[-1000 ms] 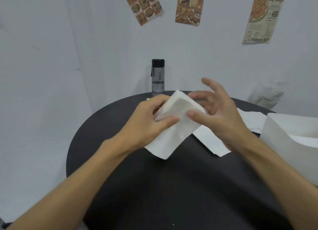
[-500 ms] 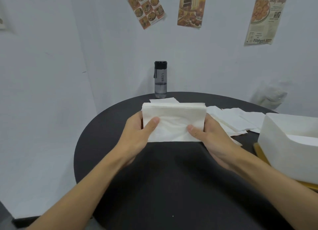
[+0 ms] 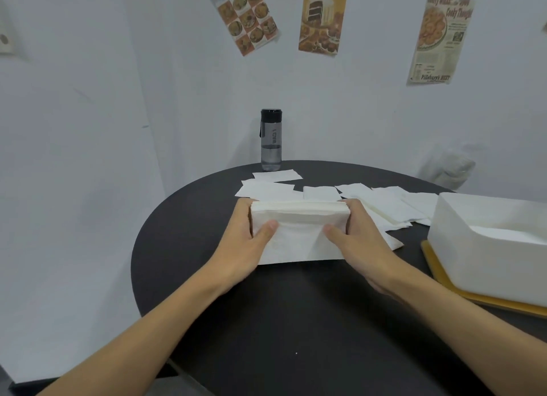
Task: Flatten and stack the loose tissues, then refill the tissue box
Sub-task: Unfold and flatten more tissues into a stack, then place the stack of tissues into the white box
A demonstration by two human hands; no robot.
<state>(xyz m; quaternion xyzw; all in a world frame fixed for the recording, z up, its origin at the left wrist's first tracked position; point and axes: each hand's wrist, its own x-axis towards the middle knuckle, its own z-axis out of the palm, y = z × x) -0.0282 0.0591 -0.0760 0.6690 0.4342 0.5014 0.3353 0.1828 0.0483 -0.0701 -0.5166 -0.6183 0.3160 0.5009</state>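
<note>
Head view: stack of tissues (image 3: pixel 299 221) sits near the middle of the round black table (image 3: pixel 296 321) with its lower edge down on the tabletop, gripped from both ends. The left hand (image 3: pixel 242 241) grasps the left end, thumb laid across the near face, and the right hand (image 3: pixel 361 244) grasps the right end the same way; the fingers behind the stack are hidden. Loose tissues (image 3: pixel 381 203) lie scattered flat just beyond and to the right of the stack. The white tissue box (image 3: pixel 485 247) stands at the right edge on a yellow board (image 3: pixel 441 277), apart from the hands. A dark-capped water bottle (image 3: pixel 270 141) stands upright at the far rim, and three food posters (image 3: pixel 322 19) hang on the wall
</note>
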